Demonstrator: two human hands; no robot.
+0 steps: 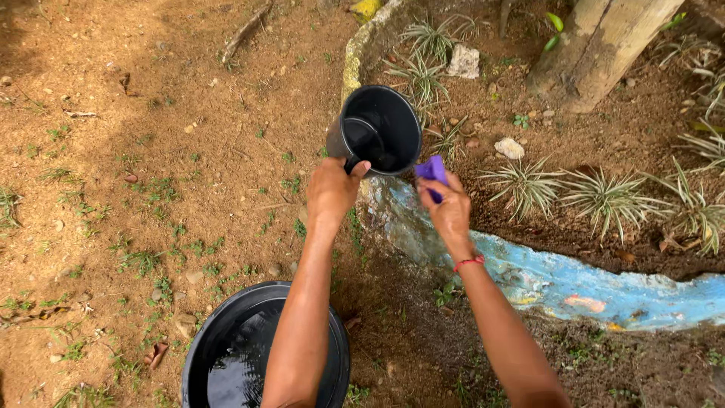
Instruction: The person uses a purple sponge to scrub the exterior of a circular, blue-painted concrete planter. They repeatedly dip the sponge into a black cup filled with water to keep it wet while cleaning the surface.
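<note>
Reddish dirt with sparse grass is filling the left half of the frame, and a painted blue curb (574, 283) is running from the centre to the right edge, fencing off a bed of spiky plants (604, 198) beside a tree trunk (604, 45) at the upper right. I am watching my left hand (331, 190) gripping a black mug (375, 130) by its handle, fingers closed around it, tipping the mouth toward the camera just above the frame's centre. My right hand (449, 213) is pinching a small purple thing (432, 172), perhaps a scrap of sponge or cloth, right beside the mug's lower rim, nearly touching it. To my eye, wiping well means keeping the mug tilted steadily and pressing the purple piece firmly round the rim and the inside wall. A black bucket (226, 332) holding dark water is sitting at the bottom of the frame, partly under my left forearm, well below both hands.
</note>
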